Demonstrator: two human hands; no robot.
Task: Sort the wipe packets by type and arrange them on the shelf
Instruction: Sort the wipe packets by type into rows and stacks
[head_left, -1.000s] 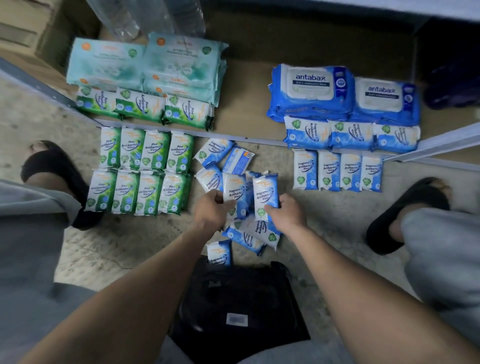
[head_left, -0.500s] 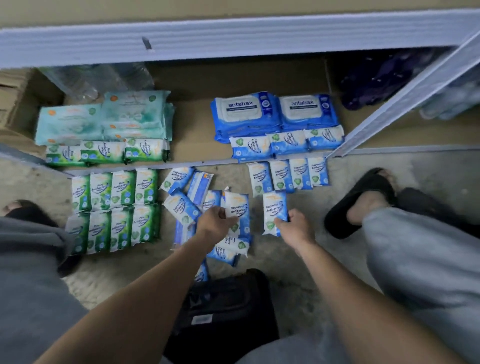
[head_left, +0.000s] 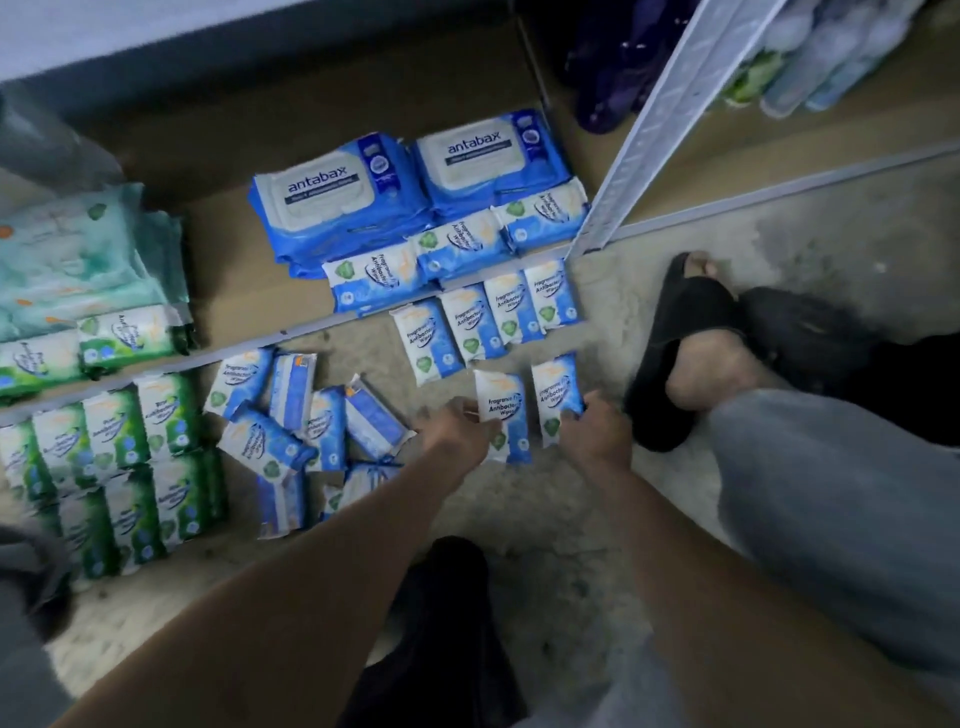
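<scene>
Two blue packets (head_left: 501, 410) (seemingly just apart) — left hand (head_left: 454, 428) pinches one, right hand (head_left: 595, 434) another.

Two small blue-and-white plastic wipe packets (head_left: 503, 410) sit side by side below a row of four matching packets (head_left: 488, 322). A jumbled heap (head_left: 306, 421) lies to their left.

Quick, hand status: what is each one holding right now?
Left hand: holding a blue wipe packet by its left edge.
Right hand: holding a second blue wipe packet beside it.
</scene>
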